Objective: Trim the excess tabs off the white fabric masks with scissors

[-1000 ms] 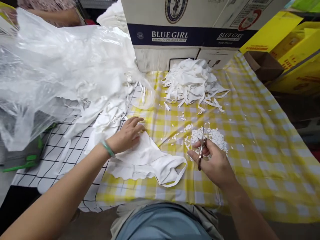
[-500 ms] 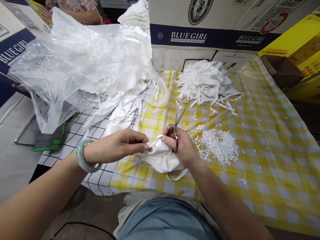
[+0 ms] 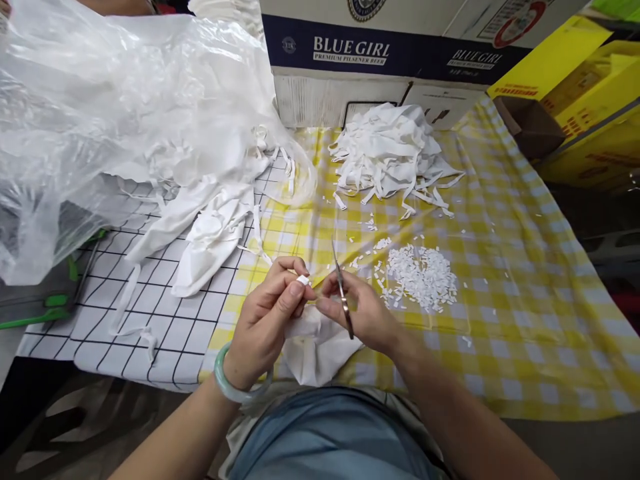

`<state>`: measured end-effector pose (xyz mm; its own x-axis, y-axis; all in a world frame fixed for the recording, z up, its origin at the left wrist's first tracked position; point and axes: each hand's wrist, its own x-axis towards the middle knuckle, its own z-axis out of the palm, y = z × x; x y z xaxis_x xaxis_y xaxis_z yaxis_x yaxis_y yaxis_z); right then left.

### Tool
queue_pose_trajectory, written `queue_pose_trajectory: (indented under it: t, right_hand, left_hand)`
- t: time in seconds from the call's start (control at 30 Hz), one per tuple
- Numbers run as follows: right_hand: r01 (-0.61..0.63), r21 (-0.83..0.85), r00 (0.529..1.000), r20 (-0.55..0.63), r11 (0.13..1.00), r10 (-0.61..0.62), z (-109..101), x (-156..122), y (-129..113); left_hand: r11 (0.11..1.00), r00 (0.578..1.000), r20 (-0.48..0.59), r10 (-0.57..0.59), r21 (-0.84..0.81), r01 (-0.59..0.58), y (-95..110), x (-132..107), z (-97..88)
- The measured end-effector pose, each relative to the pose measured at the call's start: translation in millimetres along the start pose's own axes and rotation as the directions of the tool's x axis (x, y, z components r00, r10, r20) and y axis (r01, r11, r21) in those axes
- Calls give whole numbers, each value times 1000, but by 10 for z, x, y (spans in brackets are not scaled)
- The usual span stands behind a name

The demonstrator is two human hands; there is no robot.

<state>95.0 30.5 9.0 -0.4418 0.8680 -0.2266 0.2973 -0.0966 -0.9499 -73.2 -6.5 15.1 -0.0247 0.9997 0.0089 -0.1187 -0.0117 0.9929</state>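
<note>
My left hand (image 3: 267, 317), with a pale green bangle (image 3: 227, 383) at the wrist, is closed in a pinch on a small white end of the white fabric piece (image 3: 320, 353). The rest of that fabric hangs below both hands, over the near edge of the table. My right hand (image 3: 367, 310) is closed around a pair of scissors (image 3: 341, 283), whose blades point away from me. Its fingertips are close beside the left fingers. Right of the scissors lies a heap of small white snippets (image 3: 423, 277).
A pile of white fabric pieces with straps (image 3: 400, 150) lies before the Blue Girl carton (image 3: 350, 50). Left are a clear plastic bag (image 3: 125, 87) and loose white fabric (image 3: 213, 240). A yellow checked cloth (image 3: 530, 287) covers the table. A brown box (image 3: 527, 127) stands back right.
My left hand has turned upward and now pinches a small end of the fabric. The fabric has dropped nearer to me. The scissors have turned in my right hand, and the view has shifted.
</note>
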Motion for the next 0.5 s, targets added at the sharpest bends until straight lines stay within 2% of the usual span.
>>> queue_pose_trajectory:
  t: [0.07,0.17,0.27,0.5]
  right_hand:
    - [97,-301,991,-62,949,-121,-113,-104,-39]
    - [165,-496,981,-4,852,-192,-155,-229,-74]
    - [156,-543,984,13,825,-178,-123,-285,-71]
    - [152,-559,986,32,815,-162,-116,-301,-70]
  left_hand:
    - [999,1000,-6,-4,35,4,-53,-43,20]
    - [998,999,9,31,52,-31,-120,-81,53]
    - [995,997,30,65,68,-67,-160,-98,69]
    - [990,995,79,56,122,-65,-144,-124,63]
